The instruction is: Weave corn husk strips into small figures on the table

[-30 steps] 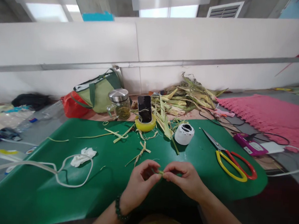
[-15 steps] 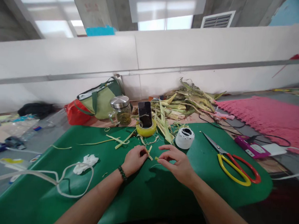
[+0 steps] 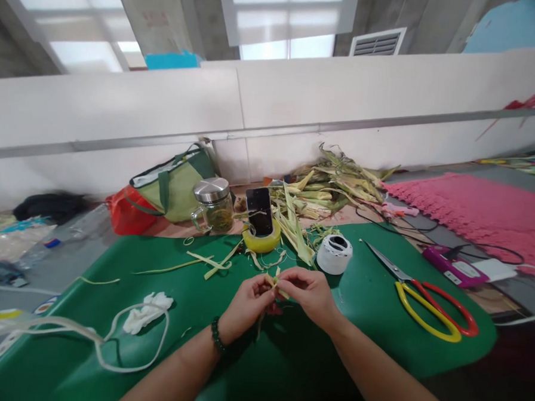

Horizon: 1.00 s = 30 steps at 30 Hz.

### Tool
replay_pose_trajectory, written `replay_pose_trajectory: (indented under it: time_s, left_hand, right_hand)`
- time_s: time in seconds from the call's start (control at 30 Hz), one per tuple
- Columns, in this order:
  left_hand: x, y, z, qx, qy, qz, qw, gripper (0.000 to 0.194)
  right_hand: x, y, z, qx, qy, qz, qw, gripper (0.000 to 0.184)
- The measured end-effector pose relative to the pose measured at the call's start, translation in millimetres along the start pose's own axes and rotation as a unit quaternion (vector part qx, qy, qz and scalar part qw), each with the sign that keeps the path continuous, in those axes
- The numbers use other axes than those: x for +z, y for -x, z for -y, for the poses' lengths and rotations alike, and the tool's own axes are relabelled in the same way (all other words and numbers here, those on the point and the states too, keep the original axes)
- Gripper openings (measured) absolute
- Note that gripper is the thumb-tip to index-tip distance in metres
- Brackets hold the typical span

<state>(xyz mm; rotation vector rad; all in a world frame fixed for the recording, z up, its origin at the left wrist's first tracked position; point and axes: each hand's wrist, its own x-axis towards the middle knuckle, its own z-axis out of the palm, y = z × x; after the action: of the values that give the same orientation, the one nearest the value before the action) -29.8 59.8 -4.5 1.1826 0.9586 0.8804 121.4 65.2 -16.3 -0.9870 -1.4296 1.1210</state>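
My left hand (image 3: 252,300) pinches a small pale-yellow piece of folded corn husk strips (image 3: 272,280) above the green mat (image 3: 350,342). Against it, my right hand (image 3: 306,292) closes thumb and forefinger on the same husk piece, so the two hands meet there. Fingers cover much of the piece, and its exact shape is hard to make out. Beyond the hands, a phone (image 3: 258,211) leans upright in a yellow tape roll (image 3: 262,241). Loose husk strips (image 3: 219,265) lie on the mat to the left of it.
White spool (image 3: 334,255) and large red-and-yellow-handled scissors (image 3: 417,292) rest at right. A glass jar (image 3: 214,205), green bag (image 3: 174,186) and husk pile (image 3: 335,180) stand behind. At left are a crumpled tissue (image 3: 147,314) and white cable (image 3: 103,338); a purple power strip (image 3: 455,267) lies far right.
My right hand has moved left, from holding a small bit apart, to meet my left hand at the husk piece. The whole view has shifted slightly.
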Motion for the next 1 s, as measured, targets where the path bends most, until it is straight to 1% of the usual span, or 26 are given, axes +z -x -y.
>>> replay_pose_trajectory:
  time_s: [0.07, 0.13, 0.3, 0.37, 0.43, 0.57, 0.63, 0.77, 0.83, 0.87, 0.93, 1.0]
  left_hand:
    - [-1.3, 1.2, -2.4, -0.025, 0.030, 0.018, 0.999, 0.036]
    - [-2.9, 1.5, -4.0, -0.033, 0.037, 0.019, 0.999, 0.038]
    - [-5.4, -0.6, -3.7, -0.027, -0.026, 0.019, 0.999, 0.033]
    - [-5.6, -0.9, -2.7, -0.036, -0.044, 0.025, 0.998, 0.032]
    - [-5.5, -0.4, -2.0, -0.037, -0.060, 0.024, 0.997, 0.033]
    - [-4.7, 1.5, -1.3, -0.011, -0.075, 0.004, 0.997, 0.035]
    - [-4.3, 2.4, -0.8, -0.002, -0.078, 0.008, 0.997, 0.036]
    - [-4.3, 4.0, 0.8, 0.021, -0.081, 0.020, 0.996, 0.035]
    - [-4.8, 4.4, 1.8, 0.028, -0.065, 0.016, 0.997, 0.035]
    - [-5.2, 4.5, 2.4, 0.031, -0.057, 0.011, 0.998, 0.036]
    - [-6.1, 4.3, 3.5, 0.039, -0.050, 0.001, 0.998, 0.034]
    - [-7.3, 4.0, 4.2, 0.059, -0.057, -0.004, 0.997, 0.032]
  right_hand:
    - [-1.5, -0.5, 0.8, 0.000, 0.000, 0.005, 1.000, 0.016]
    - [-2.8, -0.1, 2.1, -0.015, 0.019, 0.006, 1.000, 0.015]
    - [-4.4, 2.5, 3.0, -0.082, 0.056, 0.022, 0.995, 0.012]
    - [-5.0, 2.9, 2.0, -0.090, 0.052, 0.018, 0.994, 0.011]
    - [-5.9, 2.5, 0.5, -0.071, 0.032, 0.012, 0.997, 0.011]
    - [-8.0, 0.7, -1.2, -0.001, -0.027, 0.004, 1.000, 0.012]
    - [-8.5, 0.1, -1.0, 0.026, -0.051, 0.003, 0.998, 0.013]
    - [-10.9, -1.4, -2.7, 0.053, -0.099, 0.003, 0.994, 0.016]
    - [-13.8, -3.3, -5.1, 0.065, -0.138, -0.020, 0.988, 0.018]
    - [-15.4, -4.3, -6.1, 0.062, -0.153, -0.036, 0.986, 0.019]
    - [-17.3, -5.6, -6.8, 0.020, -0.149, -0.064, 0.987, 0.017]
    - [-16.8, -4.8, -5.3, -0.049, -0.087, -0.074, 0.992, 0.013]
